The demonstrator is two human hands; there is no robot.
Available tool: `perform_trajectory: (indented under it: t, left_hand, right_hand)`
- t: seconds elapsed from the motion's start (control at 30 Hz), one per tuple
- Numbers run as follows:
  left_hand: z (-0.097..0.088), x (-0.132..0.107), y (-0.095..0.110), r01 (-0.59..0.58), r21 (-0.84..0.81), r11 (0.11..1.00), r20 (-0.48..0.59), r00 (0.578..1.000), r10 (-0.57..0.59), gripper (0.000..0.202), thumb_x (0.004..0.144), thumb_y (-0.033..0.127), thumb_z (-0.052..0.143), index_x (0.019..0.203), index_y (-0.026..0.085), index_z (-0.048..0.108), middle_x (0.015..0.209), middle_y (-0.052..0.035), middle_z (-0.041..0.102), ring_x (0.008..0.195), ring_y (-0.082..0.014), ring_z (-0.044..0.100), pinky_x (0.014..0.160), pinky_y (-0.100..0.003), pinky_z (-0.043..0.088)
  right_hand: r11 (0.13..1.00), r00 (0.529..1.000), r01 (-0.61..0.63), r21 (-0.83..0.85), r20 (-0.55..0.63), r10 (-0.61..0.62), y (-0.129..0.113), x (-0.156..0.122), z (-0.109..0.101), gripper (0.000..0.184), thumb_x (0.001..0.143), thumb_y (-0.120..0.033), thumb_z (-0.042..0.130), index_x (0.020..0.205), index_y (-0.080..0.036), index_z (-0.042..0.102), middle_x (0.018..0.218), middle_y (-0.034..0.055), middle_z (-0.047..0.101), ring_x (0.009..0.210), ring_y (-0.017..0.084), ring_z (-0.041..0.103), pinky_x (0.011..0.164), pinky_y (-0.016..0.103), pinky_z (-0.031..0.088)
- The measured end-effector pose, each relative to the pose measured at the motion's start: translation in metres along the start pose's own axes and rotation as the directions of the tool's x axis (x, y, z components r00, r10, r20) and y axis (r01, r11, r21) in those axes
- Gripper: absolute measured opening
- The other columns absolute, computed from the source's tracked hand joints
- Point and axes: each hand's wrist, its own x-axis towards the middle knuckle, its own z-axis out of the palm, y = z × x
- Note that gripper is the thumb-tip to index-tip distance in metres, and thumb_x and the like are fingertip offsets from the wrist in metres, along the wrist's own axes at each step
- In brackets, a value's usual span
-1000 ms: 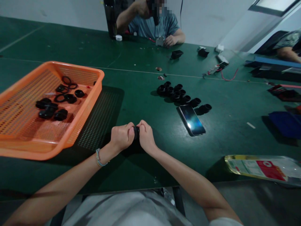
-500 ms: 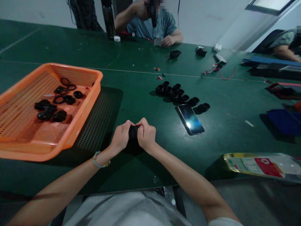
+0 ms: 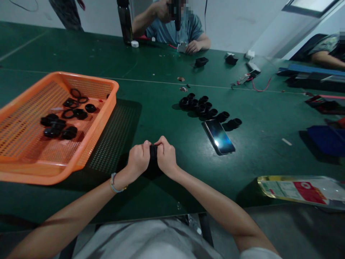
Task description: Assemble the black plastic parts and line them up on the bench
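My left hand (image 3: 139,157) and my right hand (image 3: 166,155) are closed on the same small black cylindrical part (image 3: 153,152), one from each side. Only a dark strip of it shows between the fingers, so its exact shape is hidden. It is held above the green table (image 3: 151,201), near the front edge. Beyond my right hand stands a cluster of black cylindrical parts (image 3: 201,108). To the left, an orange perforated basket (image 3: 93,151) holds black rings (image 3: 68,113) and several black fittings (image 3: 69,132).
A phone (image 3: 219,137) lies right of my hands. A clear plastic tray with a red label (image 3: 309,192) sits at the right front edge, and a blue tray (image 3: 326,140) behind it. Across the table a person (image 3: 179,28) works beside a dark bottle (image 3: 124,23).
Both hands keep their grip on the black part and have shifted slightly closer together. In the background at upper left, a standing person has moved left.
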Motion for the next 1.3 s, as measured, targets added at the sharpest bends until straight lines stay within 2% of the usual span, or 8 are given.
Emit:
perform_trajectory:
  t: [0.17,0.37,0.73,0.87,1.03,1.1,1.2,1.3]
  left_hand:
    - [-0.002,0.001,0.0,-0.191,0.148,0.97,-0.05,0.978,0.201,0.047,0.089,0.024,0.021,0.07,0.015,0.062,0.049,-0.0047,0.059,0.042,-0.0152,0.053,0.043,-0.024,0.032]
    - [-0.005,0.003,-0.002,-0.359,0.319,0.877,-0.051,0.918,0.394,0.043,0.088,0.023,0.021,0.068,0.016,0.058,0.052,-0.0049,0.061,0.043,-0.0153,0.053,0.045,-0.025,0.03]
    - [-0.008,0.006,-0.006,-0.481,0.39,0.786,-0.063,0.837,0.544,0.044,0.088,0.022,0.02,0.064,0.016,0.056,0.051,-0.0048,0.06,0.043,-0.0153,0.053,0.044,-0.026,0.03]
    - [-0.007,0.008,-0.006,-0.418,0.306,0.855,-0.056,0.889,0.454,0.042,0.087,0.024,0.02,0.067,0.017,0.057,0.057,-0.0048,0.062,0.048,-0.0157,0.055,0.047,-0.026,0.034]
    - [-0.005,0.009,-0.005,-0.173,0.025,0.985,-0.057,0.983,0.174,0.039,0.09,0.027,0.021,0.08,0.017,0.057,0.065,-0.0033,0.061,0.057,-0.0166,0.058,0.053,-0.026,0.04]
    - [-0.004,0.008,-0.006,-0.074,-0.131,0.989,-0.054,0.996,0.067,0.037,0.092,0.03,0.022,0.087,0.016,0.056,0.061,-0.0011,0.056,0.053,-0.0159,0.056,0.052,-0.026,0.041]
    - [-0.001,0.009,-0.008,-0.007,-0.303,0.953,-0.014,1.0,0.003,0.03,0.092,0.032,0.027,0.1,0.016,0.051,0.062,0.0009,0.054,0.052,-0.0151,0.055,0.051,-0.026,0.044]
    - [0.002,0.01,-0.012,0.014,-0.359,0.933,-0.031,0.999,-0.027,0.027,0.089,0.032,0.035,0.108,0.015,0.045,0.085,-0.0053,0.059,0.059,-0.0143,0.058,0.057,-0.028,0.048]
  right_hand:
    - [0.993,0.994,-0.103,0.057,0.029,0.102,-0.002,0.003,-0.001,0.018,0.078,-0.019,0.028,0.064,-0.023,0.039,0.056,-0.0029,0.046,0.053,0.013,0.045,0.053,0.025,0.031]
    - [0.977,0.98,-0.192,0.094,0.073,0.186,-0.001,0.008,-0.002,0.022,0.078,-0.018,0.028,0.059,-0.022,0.039,0.056,-0.0026,0.046,0.057,0.014,0.045,0.056,0.025,0.031]
    - [0.953,0.958,-0.277,0.124,0.109,0.264,0.001,0.009,0.0,0.022,0.078,-0.018,0.032,0.058,-0.022,0.041,0.054,-0.0035,0.044,0.055,0.013,0.043,0.054,0.025,0.03]
    - [0.945,0.962,-0.273,0.182,0.085,0.261,0.003,0.007,0.002,0.022,0.08,-0.021,0.031,0.061,-0.022,0.042,0.058,-0.0034,0.046,0.056,0.013,0.045,0.052,0.024,0.031]
    - [0.936,0.973,-0.228,0.268,0.099,0.208,0.006,0.01,-0.001,0.022,0.085,-0.036,0.037,0.072,-0.021,0.048,0.064,-0.0032,0.051,0.058,0.013,0.049,0.055,0.024,0.035]
    - [0.941,0.977,-0.194,0.277,0.143,0.159,0.006,0.012,-0.005,0.02,0.083,-0.039,0.043,0.082,-0.02,0.051,0.069,-0.0025,0.055,0.062,0.013,0.052,0.057,0.024,0.038]
    - [0.964,0.977,-0.119,0.239,0.201,0.07,0.007,0.017,-0.011,0.02,0.08,-0.036,0.052,0.093,-0.02,0.053,0.077,-0.0012,0.058,0.068,0.014,0.055,0.063,0.026,0.042]
    - [0.986,0.985,-0.027,0.167,0.173,-0.002,0.01,0.021,-0.014,0.023,0.079,-0.032,0.055,0.099,-0.019,0.054,0.084,0.0013,0.059,0.072,0.015,0.055,0.067,0.028,0.044]
